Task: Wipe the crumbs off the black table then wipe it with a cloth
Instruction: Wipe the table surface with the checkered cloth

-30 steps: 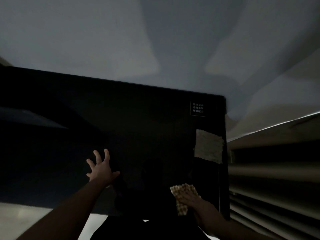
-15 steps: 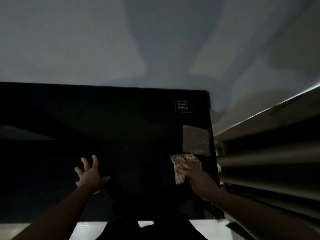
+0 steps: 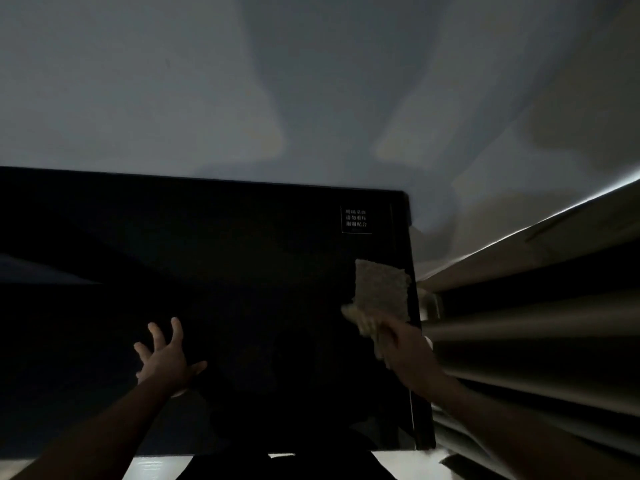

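Observation:
The black glossy table [image 3: 242, 271] fills the lower middle of the dim view. My left hand [image 3: 168, 358] rests flat on it at the near left, fingers spread, holding nothing. My right hand [image 3: 405, 341] presses a checked yellow cloth [image 3: 363, 320] onto the table near its right edge. Just beyond that cloth lies a grey rough square pad [image 3: 382, 289], flat on the table; the cloth's front touches its near edge. No crumbs can be made out in the dark.
A small label with white writing [image 3: 356, 220] sits at the table's far right corner. To the right stand pale horizontal slats or ledges [image 3: 536, 323], close to the table edge. A pale wall [image 3: 277, 98] rises behind. A light floor strip [image 3: 156, 465] shows below the near edge.
My right hand has slid the checked cloth away from me along the right edge, up to the grey pad. My left hand has stayed flat on the table.

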### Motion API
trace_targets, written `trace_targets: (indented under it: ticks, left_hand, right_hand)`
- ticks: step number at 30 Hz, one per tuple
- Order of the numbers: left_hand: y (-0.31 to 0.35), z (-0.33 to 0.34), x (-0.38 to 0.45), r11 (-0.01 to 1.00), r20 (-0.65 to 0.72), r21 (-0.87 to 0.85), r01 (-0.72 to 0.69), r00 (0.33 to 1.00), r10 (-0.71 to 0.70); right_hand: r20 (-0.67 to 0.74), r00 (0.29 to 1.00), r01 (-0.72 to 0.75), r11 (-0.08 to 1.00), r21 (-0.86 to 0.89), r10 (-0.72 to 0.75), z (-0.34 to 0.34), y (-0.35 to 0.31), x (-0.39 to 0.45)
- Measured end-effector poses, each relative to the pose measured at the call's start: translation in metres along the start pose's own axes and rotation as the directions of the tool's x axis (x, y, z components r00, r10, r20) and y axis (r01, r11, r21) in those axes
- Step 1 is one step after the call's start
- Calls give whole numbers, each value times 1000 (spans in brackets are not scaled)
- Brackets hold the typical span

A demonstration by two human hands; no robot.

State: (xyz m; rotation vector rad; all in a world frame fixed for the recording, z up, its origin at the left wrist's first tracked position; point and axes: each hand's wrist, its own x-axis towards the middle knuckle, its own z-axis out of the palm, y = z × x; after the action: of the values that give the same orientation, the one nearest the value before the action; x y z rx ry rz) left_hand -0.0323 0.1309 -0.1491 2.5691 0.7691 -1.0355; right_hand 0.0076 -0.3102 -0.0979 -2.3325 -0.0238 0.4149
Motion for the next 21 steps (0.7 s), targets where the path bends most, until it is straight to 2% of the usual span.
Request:
trace_targets:
  ticks: [1, 4, 7, 10, 14, 18, 21]
  left_hand:
    - [0, 0, 0, 1000, -1, -1, -3, 1000, 3]
    - [0, 1, 2, 1000, -6, -12, -5, 1000, 5]
    - [-4, 4, 5, 1000, -11, -20, -12, 1000, 12]
    - [-6, 7, 7, 999, -17, -24, -26, 1000, 25]
    - [-4, 7, 6, 998, -25, -54, -20, 1000, 19]
    - [-3, 7, 4, 998, -50, -54, -28, 998, 25]
    - [-4, 5, 3, 997, -48, -69, -33, 998, 30]
  right_hand:
    - [-64, 998, 4, 998, 61, 0, -6, -16, 26]
    - [-249, 968, 31, 999, 38, -21, -26, -41, 109]
    - [-301, 953, 32, 999, 3, -30, -43, -44, 173]
    - [-328, 945, -37, 995, -94, 4, -56, -37, 230]
    - [-245, 966, -134, 965, -223, 78, -45, -23, 278]
    - [-40, 987, -162, 914, -373, 158, 11, -18, 272]
    - [9, 1000, 9, 922, -386, -6, 64, -26, 234]
